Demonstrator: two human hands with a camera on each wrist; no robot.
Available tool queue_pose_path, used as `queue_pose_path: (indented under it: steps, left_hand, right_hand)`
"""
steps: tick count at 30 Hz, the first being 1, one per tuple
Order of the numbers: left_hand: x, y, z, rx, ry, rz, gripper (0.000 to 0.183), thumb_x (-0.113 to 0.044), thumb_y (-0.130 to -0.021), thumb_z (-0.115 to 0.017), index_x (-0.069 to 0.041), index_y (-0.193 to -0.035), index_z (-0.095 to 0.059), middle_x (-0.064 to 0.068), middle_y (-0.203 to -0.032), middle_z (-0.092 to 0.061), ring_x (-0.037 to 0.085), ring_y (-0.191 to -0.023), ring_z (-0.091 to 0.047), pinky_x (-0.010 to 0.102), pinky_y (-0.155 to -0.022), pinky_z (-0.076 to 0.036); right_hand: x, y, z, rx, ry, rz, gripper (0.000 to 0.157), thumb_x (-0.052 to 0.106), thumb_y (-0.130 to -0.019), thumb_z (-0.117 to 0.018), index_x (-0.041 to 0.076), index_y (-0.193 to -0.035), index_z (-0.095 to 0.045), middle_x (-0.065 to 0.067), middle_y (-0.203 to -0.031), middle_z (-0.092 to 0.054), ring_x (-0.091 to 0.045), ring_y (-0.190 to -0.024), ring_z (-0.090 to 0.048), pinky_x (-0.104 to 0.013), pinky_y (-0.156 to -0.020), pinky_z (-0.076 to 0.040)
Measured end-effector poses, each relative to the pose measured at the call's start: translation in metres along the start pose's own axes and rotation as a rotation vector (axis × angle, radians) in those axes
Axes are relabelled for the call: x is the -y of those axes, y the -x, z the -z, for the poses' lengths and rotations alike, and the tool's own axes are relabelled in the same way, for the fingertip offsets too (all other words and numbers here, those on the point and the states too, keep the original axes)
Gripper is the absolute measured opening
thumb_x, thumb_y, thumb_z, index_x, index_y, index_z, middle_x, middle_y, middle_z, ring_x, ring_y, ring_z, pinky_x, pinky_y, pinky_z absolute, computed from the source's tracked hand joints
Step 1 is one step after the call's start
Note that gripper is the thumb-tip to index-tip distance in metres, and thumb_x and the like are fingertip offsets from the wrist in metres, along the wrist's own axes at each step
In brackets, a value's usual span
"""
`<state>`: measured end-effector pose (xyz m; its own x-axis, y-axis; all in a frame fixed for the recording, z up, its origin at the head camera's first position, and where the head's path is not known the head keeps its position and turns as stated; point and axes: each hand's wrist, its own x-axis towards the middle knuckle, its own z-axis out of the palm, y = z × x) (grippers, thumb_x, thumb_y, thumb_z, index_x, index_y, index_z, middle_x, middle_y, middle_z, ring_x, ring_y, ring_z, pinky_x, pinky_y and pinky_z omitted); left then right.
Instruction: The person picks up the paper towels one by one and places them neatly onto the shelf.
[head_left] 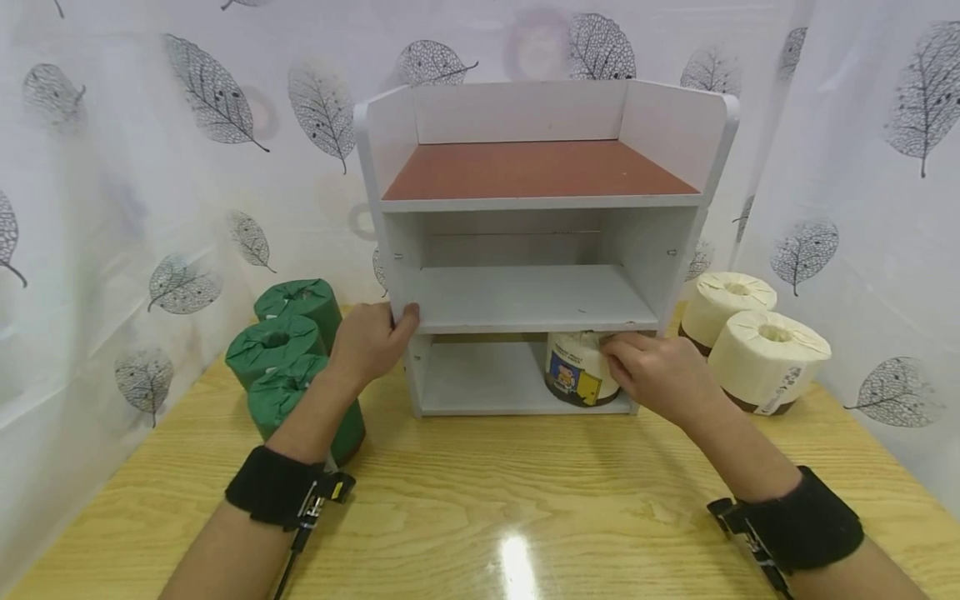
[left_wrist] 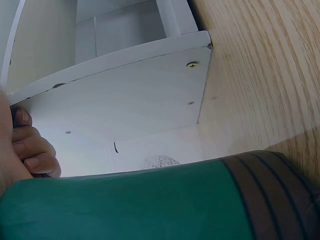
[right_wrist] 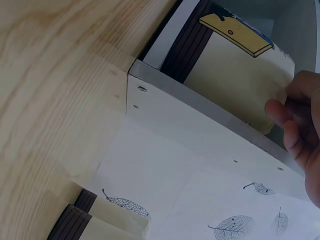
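A small white shelf unit [head_left: 517, 322] with a red-brown top board stands on the wooden table. My left hand [head_left: 372, 337] grips its left side panel [left_wrist: 125, 100], thumb at the front edge and fingers curled round the outer face. In the bottom compartment, at the right end, stands a cream wrapped toilet roll [head_left: 573, 371] with a dark base band and a cartoon print. My right hand [head_left: 660, 375] reaches in from the right and pinches this roll near its upper edge. The right wrist view has the curled fingertips [right_wrist: 275, 111] right at the cream wrapper.
Several green wrapped toilet rolls [head_left: 277, 342] stand left of the shelf, one close under my left forearm. To the right are two more cream rolls [head_left: 768, 354]. A leaf-patterned curtain [head_left: 225, 167] hangs behind the table [head_left: 450, 500].
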<state>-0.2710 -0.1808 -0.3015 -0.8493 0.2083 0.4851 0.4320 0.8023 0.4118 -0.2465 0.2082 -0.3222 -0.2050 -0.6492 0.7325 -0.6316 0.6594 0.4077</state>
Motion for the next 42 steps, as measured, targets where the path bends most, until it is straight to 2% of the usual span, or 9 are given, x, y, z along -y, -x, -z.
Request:
queue_pose_path:
  steps: [7, 13, 20, 25, 30, 33, 36, 38, 42]
  left_hand:
    - [0.000, 0.000, 0.000, -0.005, -0.011, -0.005, 0.051, -0.034, -0.102, -0.040, -0.014, -0.055, -0.037, -0.006, -0.045, -0.032, 0.009, -0.039, -0.024, 0.027, -0.038, -0.020]
    - [0.001, 0.000, -0.001, -0.008, -0.008, -0.005, 0.050, -0.034, -0.101, -0.040, -0.014, -0.055, -0.037, -0.007, -0.045, -0.031, 0.008, -0.039, -0.023, 0.027, -0.038, -0.020]
    - [0.002, 0.000, -0.001, -0.001, -0.005, -0.004, 0.051, -0.034, -0.102, -0.039, -0.014, -0.055, -0.037, -0.007, -0.044, -0.031, 0.007, -0.038, -0.023, 0.027, -0.037, -0.020]
    - [0.001, -0.001, -0.001, -0.009, -0.002, -0.008, 0.052, -0.034, -0.102, -0.039, -0.014, -0.054, -0.036, -0.006, -0.044, -0.031, 0.006, -0.038, -0.023, 0.027, -0.037, -0.019]
    - [0.001, 0.000, -0.001, -0.006, -0.002, -0.001, 0.051, -0.034, -0.102, -0.040, -0.014, -0.055, -0.037, -0.006, -0.044, -0.032, 0.008, -0.038, -0.024, 0.027, -0.037, -0.020]
    - [0.002, 0.001, -0.001, -0.003, 0.001, 0.007, 0.051, -0.034, -0.102, -0.040, -0.014, -0.055, -0.037, -0.006, -0.044, -0.032, 0.008, -0.038, -0.024, 0.027, -0.037, -0.020]
    - [0.002, 0.001, -0.001, 0.000, 0.004, 0.012, 0.051, -0.034, -0.102, -0.039, -0.014, -0.055, -0.037, -0.006, -0.044, -0.032, 0.007, -0.037, -0.024, 0.027, -0.037, -0.021]
    - [0.002, 0.001, -0.001, 0.000, 0.004, 0.010, 0.052, -0.034, -0.102, -0.039, -0.014, -0.055, -0.037, -0.006, -0.044, -0.033, 0.007, -0.037, -0.024, 0.028, -0.037, -0.021]
    - [0.000, 0.001, -0.001, 0.003, 0.005, 0.007, 0.052, -0.034, -0.102, -0.039, -0.013, -0.055, -0.038, -0.005, -0.044, -0.033, 0.008, -0.037, -0.025, 0.028, -0.037, -0.021]
  right_hand:
    - [-0.005, 0.005, 0.001, 0.010, 0.011, -0.049, 0.019, 0.012, -0.088, -0.050, 0.005, -0.080, -0.066, -0.005, -0.067, -0.065, -0.010, -0.045, -0.042, -0.030, -0.035, -0.032]
    - [-0.005, 0.006, -0.003, -0.011, 0.011, -0.048, 0.023, 0.016, -0.090, -0.046, 0.005, -0.080, -0.064, -0.004, -0.065, -0.063, -0.009, -0.044, -0.040, -0.030, -0.034, -0.030]
    - [0.005, 0.003, -0.004, 0.116, -0.096, -0.086, 0.018, 0.014, -0.088, -0.068, 0.005, -0.103, -0.074, -0.008, -0.091, -0.075, -0.019, -0.063, -0.067, -0.035, -0.048, -0.051]
    - [0.008, -0.001, -0.001, 0.156, -0.145, -0.153, 0.024, 0.005, -0.076, -0.081, 0.005, -0.099, -0.076, -0.007, -0.094, -0.075, -0.024, -0.083, -0.072, -0.039, -0.066, -0.057]
    - [0.008, -0.002, -0.003, 0.090, -0.089, -0.060, 0.011, 0.009, -0.087, -0.072, 0.000, -0.094, -0.072, -0.009, -0.087, -0.072, -0.025, -0.075, -0.069, -0.038, -0.061, -0.056]
    - [0.005, -0.001, -0.005, 0.057, -0.079, -0.031, 0.034, 0.023, -0.105, -0.050, -0.001, -0.093, -0.071, -0.010, -0.086, -0.071, -0.025, -0.074, -0.069, -0.037, -0.061, -0.056]
    - [0.003, 0.001, -0.004, 0.048, -0.084, -0.036, 0.059, 0.033, -0.109, -0.027, -0.001, -0.090, -0.071, -0.009, -0.084, -0.071, -0.024, -0.073, -0.068, -0.038, -0.061, -0.056]
    - [0.001, 0.002, -0.003, 0.056, -0.077, -0.037, 0.057, 0.031, -0.109, -0.029, -0.001, -0.089, -0.071, -0.010, -0.083, -0.071, -0.024, -0.072, -0.068, -0.038, -0.061, -0.056]
    - [-0.002, 0.003, 0.001, 0.069, -0.024, -0.052, 0.025, 0.016, -0.099, -0.056, 0.001, -0.087, -0.071, -0.008, -0.079, -0.071, -0.021, -0.064, -0.066, -0.038, -0.052, -0.053]
